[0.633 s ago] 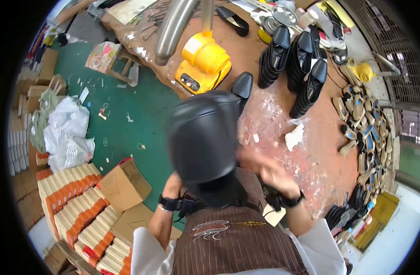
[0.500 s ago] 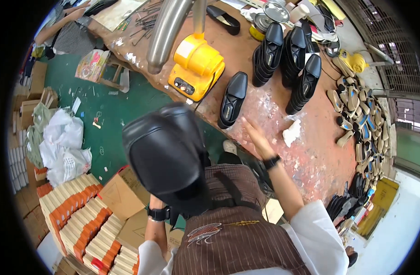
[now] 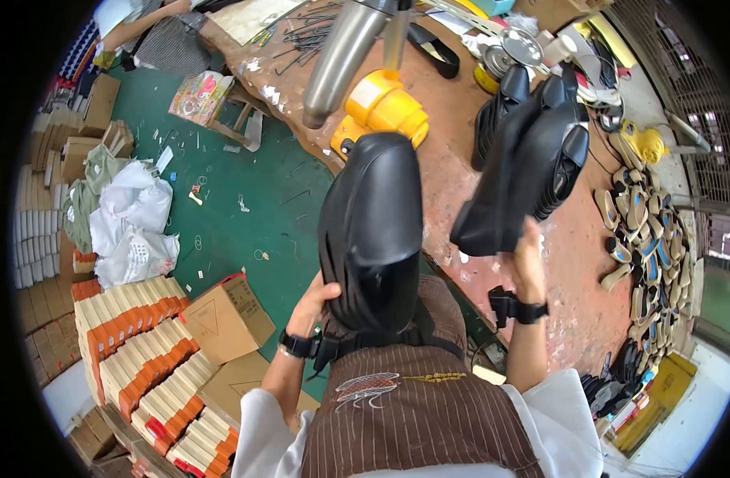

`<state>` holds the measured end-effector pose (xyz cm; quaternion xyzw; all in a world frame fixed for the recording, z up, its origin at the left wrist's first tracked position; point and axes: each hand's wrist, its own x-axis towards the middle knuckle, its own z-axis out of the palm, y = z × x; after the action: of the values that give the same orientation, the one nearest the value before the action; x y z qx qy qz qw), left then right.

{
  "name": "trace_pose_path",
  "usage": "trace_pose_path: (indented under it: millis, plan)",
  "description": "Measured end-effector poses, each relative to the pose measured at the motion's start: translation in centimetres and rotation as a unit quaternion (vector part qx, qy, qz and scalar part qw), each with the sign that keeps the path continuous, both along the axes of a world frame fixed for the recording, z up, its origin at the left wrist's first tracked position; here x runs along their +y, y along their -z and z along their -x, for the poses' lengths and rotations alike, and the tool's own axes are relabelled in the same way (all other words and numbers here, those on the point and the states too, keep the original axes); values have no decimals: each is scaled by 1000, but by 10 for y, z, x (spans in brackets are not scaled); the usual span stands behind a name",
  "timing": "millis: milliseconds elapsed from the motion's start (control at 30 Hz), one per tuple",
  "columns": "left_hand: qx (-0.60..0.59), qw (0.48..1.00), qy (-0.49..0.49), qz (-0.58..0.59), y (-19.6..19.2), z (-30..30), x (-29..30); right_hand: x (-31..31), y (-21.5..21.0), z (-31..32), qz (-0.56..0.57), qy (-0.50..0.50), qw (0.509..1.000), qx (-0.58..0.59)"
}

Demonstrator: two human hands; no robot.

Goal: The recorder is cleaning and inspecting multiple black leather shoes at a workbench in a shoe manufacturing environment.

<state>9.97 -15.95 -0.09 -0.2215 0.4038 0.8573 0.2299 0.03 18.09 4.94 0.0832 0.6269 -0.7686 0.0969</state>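
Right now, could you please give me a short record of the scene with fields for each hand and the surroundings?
left hand: left hand grips the lower edge of a big black shoe, held upright
right hand: right hand lifts a second black shoe by its sole
bench: brown workbench with a yellow machine and a row of black shoes
floor: green floor, a cardboard box, stacked boxes, white bags

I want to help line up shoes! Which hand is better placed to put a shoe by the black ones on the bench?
Probably the right hand. It holds a black shoe up beside the row of black shoes on the workbench. The left hand grips another black shoe closer to the body.
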Motion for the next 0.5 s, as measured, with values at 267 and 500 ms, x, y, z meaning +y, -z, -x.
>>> trace_pose_path:
  millis: [267,500]
  plan:
    - [52,982,119,-134,-23,62,73,-20,-104,-63,-248,78,950,173]
    - [147,971,185,-18,-29,64,79,7,-70,-116,-71,19,985,-157]
